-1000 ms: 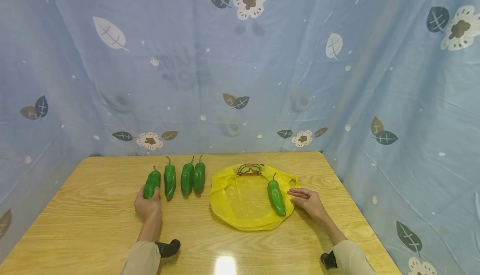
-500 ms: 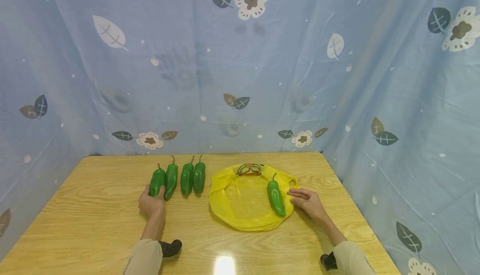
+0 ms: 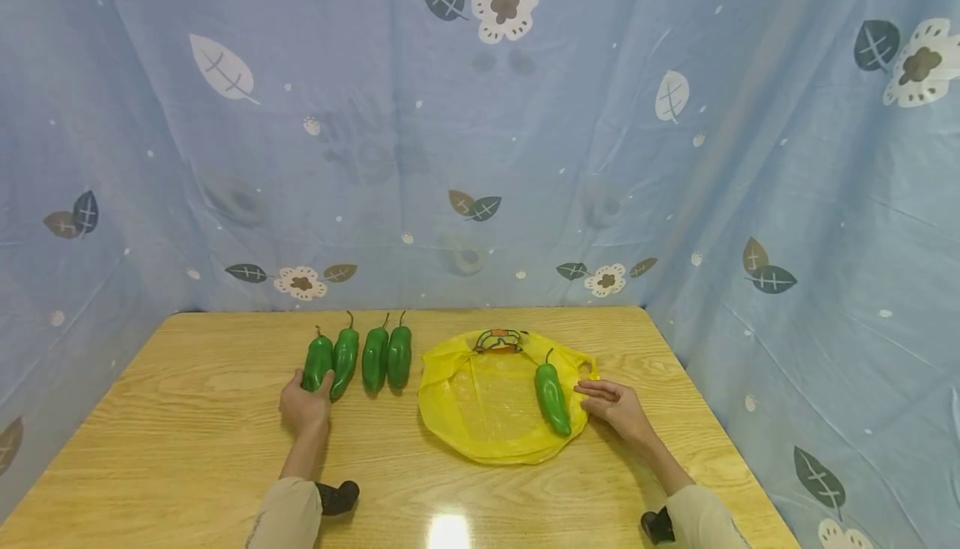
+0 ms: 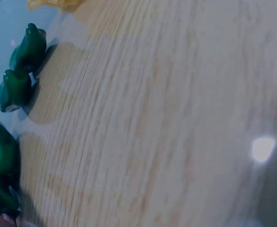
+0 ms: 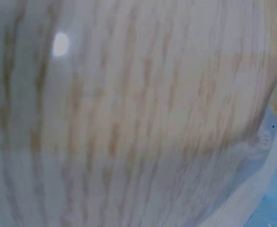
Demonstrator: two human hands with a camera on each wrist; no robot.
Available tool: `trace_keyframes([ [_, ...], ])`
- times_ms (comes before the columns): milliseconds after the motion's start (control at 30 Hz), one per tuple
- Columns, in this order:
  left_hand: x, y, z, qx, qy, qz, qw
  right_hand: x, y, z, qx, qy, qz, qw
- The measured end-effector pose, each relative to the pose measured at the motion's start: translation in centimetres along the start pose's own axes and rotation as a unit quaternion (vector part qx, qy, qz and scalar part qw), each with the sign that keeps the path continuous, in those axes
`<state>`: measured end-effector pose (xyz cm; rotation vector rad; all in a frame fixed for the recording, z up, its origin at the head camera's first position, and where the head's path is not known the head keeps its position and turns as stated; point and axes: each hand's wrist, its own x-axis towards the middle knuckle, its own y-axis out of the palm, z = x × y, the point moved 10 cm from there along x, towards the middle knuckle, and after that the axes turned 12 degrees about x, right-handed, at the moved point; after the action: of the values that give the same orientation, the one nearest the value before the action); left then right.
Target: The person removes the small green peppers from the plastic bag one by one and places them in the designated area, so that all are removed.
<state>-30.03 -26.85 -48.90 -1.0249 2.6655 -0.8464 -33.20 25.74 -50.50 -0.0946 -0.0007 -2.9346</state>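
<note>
In the head view my left hand (image 3: 305, 403) grips the lower end of the leftmost green pepper (image 3: 318, 361), thumb on its right side and fingers on its left. Close beside it lies a second green pepper (image 3: 345, 357), tilted a little. Two more, a third pepper (image 3: 374, 359) and a fourth pepper (image 3: 399, 356), lie side by side to the right. A yellow plastic bag (image 3: 480, 441) is spread flat at mid-table, with one green pepper (image 3: 552, 399) lying on its right part. My right hand (image 3: 618, 407) rests at the bag's right edge, fingers extended.
The wooden table (image 3: 187, 432) ends at the back against a blue patterned curtain (image 3: 337, 157), which also hangs along both sides. Black wrist devices, such as the left one (image 3: 339, 497), stick out beside the sleeves.
My left hand has slid the leftmost pepper to the right, up beside the second one, which now leans slightly more. The right hand and the bag have stayed in place.
</note>
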Motion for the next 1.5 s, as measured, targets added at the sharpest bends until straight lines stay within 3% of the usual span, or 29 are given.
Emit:
trace_keyframes([
  [300, 0.1, 0.4, -0.1, -0.04, 0.008, 0.028, 0.9988, -0.2, 0.0, 0.0, 0.003, 0.0, -0.002, 1.0],
  [400, -0.2, 0.2, 0.1, -0.056, 0.003, 0.025, 0.9981, -0.2, 0.0, 0.0, 0.0, 0.0, -0.001, 1.0],
  [533, -0.4, -1.1, 0.4, -0.108, -0.005, -0.037, 0.9935, -0.1, 0.1, 0.1, -0.006, 0.001, 0.001, 1.0],
  [667, -1.2, -2.2, 0.5, -0.196, -0.009, -0.113, 0.974, 0.0, 0.1, 0.1, -0.009, 0.001, 0.0, 1.0],
  [767, -2.3, -1.9, 0.2, -0.226, -0.02, -0.13, 0.9651, 0.0, 0.0, 0.1, -0.009, 0.002, -0.004, 1.0],
  [867, -3.7, -0.9, -0.3, -0.245, -0.03, -0.112, 0.9624, -0.1, 0.0, 0.1, -0.008, 0.002, -0.003, 1.0],
  [1133, -7.1, 1.9, -3.1, -0.28, -0.017, -0.025, 0.9595, -0.1, 0.0, -0.1, -0.005, 0.005, -0.002, 1.0],
  [1233, -8.1, 3.1, -3.7, -0.307, -0.02, 0.008, 0.9514, -0.1, -0.1, -0.1, -0.009, 0.004, -0.004, 0.9999],
  [1433, -10.1, 5.1, -4.6, -0.323, -0.021, 0.056, 0.9447, 0.0, 0.0, 0.1, -0.011, -0.001, -0.006, 0.9999],
  [1500, -10.8, 5.8, -4.9, -0.337, -0.018, 0.067, 0.9389, 0.0, -0.1, 0.0, -0.009, 0.001, -0.01, 0.9999],
])
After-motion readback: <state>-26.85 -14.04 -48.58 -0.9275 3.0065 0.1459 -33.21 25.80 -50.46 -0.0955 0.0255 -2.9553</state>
